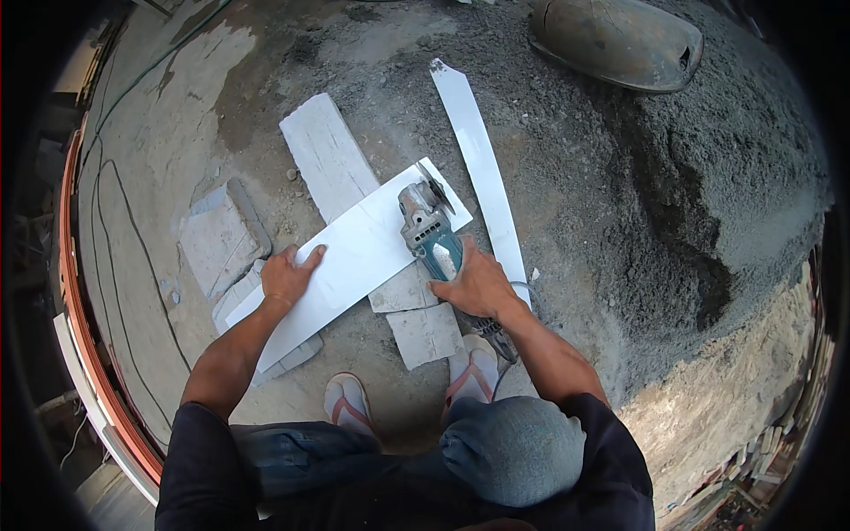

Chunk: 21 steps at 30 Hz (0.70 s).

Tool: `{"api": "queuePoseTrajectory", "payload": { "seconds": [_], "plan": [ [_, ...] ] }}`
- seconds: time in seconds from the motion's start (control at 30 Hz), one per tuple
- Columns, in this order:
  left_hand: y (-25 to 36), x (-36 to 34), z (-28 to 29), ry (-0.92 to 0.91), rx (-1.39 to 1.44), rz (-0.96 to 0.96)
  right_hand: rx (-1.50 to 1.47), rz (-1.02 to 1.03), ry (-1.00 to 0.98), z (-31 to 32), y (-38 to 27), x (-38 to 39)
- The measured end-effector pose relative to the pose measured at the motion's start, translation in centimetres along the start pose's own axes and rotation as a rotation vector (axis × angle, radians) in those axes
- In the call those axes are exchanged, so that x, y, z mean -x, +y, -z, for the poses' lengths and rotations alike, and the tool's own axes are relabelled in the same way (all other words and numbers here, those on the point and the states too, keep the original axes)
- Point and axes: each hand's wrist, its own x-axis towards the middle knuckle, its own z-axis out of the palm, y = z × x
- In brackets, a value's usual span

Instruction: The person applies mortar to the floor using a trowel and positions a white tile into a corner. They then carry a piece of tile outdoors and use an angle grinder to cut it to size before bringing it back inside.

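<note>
A long white tile strip (pixel 354 252) lies slantwise across grey blocks. My left hand (pixel 288 274) presses on its lower left part, thumb stretched out along the surface. In my right hand (pixel 478 281) is a teal and grey angle grinder (pixel 431 232), fingers wrapped round its body. The grinder's disc (pixel 440 188) stands on edge at the strip's upper right end; whether it touches or cuts the surface I cannot tell. Beside that end, on the ground, rests a narrower white offcut (pixel 482 164) with a chipped tip.
Under the strip run a long grey block (pixel 328 155) and a broken one (pixel 425 334); another block (pixel 223 234) sits at left. Dark cables (pixel 133 226) trail along the left. A grey sand heap (pixel 735 150) and a rusty metal container (pixel 620 40) are at the right.
</note>
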Motion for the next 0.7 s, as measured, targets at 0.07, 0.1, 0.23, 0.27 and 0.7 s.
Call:
{"api": "queuePoseTrajectory", "payload": {
  "seconds": [0.07,0.1,0.23,0.27,0.7],
  "plan": [
    [0.0,0.0,0.0,-0.007,-0.004,-0.001,0.009,-0.007,-0.014,0.1,0.0,0.1],
    [0.0,0.0,0.0,-0.013,-0.008,-0.003,0.017,-0.014,-0.026,0.2,0.0,0.1],
    [0.1,0.0,0.2,-0.020,0.009,0.000,0.013,-0.014,-0.022,-0.1,0.3,0.2],
    [0.2,0.1,0.4,-0.030,0.012,0.006,0.015,-0.002,-0.010,-0.2,0.4,0.1],
    [-0.3,-0.1,-0.1,-0.002,0.011,-0.002,-0.042,0.003,0.023,-0.5,1.1,0.8]
  ]
}}
